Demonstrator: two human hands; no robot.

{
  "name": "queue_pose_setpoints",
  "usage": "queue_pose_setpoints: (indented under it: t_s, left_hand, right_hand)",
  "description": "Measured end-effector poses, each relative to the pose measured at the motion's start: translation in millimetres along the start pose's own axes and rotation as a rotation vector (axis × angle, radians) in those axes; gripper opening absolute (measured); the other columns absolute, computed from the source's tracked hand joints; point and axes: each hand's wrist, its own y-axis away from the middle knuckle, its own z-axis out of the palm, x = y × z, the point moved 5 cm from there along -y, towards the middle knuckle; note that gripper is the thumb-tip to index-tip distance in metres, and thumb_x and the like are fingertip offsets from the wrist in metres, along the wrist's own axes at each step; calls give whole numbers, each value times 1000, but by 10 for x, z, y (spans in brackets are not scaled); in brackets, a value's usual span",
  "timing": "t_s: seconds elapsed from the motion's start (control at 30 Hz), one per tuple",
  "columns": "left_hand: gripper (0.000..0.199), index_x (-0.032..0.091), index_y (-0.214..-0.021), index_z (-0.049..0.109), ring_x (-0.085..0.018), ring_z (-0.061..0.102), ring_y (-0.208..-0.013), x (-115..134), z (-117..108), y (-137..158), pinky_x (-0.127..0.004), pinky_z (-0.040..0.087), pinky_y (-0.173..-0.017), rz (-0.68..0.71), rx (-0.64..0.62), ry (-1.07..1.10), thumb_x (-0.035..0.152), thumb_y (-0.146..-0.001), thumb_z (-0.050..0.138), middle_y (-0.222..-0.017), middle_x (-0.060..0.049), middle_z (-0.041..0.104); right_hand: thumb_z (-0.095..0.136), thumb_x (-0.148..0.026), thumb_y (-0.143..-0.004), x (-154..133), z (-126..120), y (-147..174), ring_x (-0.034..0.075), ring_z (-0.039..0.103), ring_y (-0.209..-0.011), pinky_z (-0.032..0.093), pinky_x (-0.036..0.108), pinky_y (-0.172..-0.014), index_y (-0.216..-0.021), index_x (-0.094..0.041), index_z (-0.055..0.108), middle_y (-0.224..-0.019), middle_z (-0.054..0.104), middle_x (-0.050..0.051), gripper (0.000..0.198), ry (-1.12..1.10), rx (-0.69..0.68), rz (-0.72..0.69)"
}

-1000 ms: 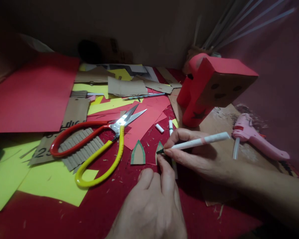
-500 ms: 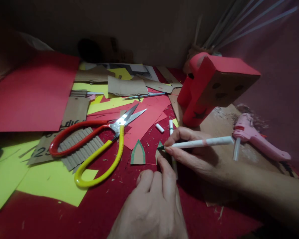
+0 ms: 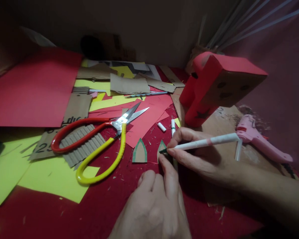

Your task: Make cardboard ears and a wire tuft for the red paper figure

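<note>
Red work surface (image 3: 89, 219) under yellow paper (image 3: 57, 177), two green-edged cardboard pieces (image 3: 139, 153) and a small white cylinder (image 3: 161, 127)

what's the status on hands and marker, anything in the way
Right hand gripping marker, tip at right cardboard piece. Left hand fingertip at piece's lower part. Scissors lie open to the left, apart from both hands.

The left hand (image 3: 155, 202) and right hand (image 3: 197, 160) hide part of the right cutout (image 3: 161, 146). The right hand also covers part of the lying pen (image 3: 173, 125). The left edge cuts the red sheet (image 3: 35, 89); a dark shape (image 3: 91, 46) behind is too dim to tell.
</note>
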Motion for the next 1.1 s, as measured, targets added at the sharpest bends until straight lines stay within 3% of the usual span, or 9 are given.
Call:
queue_pose_setpoints:
  t_s: [0.3, 0.5, 0.7, 0.93, 1.1]
  left_hand:
    - [29, 5, -89, 71, -22, 52, -45, -7, 1, -19, -35, 31, -50, 22, -19, -6, 15, -67, 57, -91, -20, 74]
    - [31, 2, -98, 68, -22, 57, -54, -6, 7, 7, -35, 33, -55, 44, -71, -34, 12, -75, 51, -94, -22, 73]
    - [37, -2, -108, 63, -19, 57, -54, 2, -15, 30, -35, 35, -56, 49, -102, -58, 6, -77, 45, -102, -24, 70]
    - [35, -3, -104, 64, -22, 61, -60, 2, 5, 23, -35, 36, -55, 56, -89, -22, 5, -75, 47, -102, -27, 69]
    - [31, 0, -102, 65, -20, 57, -53, 10, 10, 35, -35, 35, -53, 43, -110, -4, 8, -77, 49, -101, -26, 70]
  right_hand:
    - [56, -25, -91, 12, -29, 7, 9, 53, -59, 42, 19, -50, -83, -19, 56, -69, 58, -2, 11, 20, 106, -5]
    - [59, -26, -90, 4, 10, 2, 8, 54, -58, 41, 17, -48, -82, -18, 56, -68, 58, -2, 12, -28, -18, 30]
    - [57, -24, -91, 16, -48, -6, 8, 52, -61, 42, 17, -52, -82, -19, 56, -70, 57, -2, 10, 54, 137, -29]
    - [56, -27, -91, 14, -10, 2, 9, 54, -60, 42, 19, -49, -85, -19, 56, -72, 58, -1, 10, 76, 11, -17]
    - [59, -25, -88, -75, -138, 8, 10, 53, -60, 42, 21, -51, -83, -20, 58, -72, 58, -1, 7, 187, 261, -91]
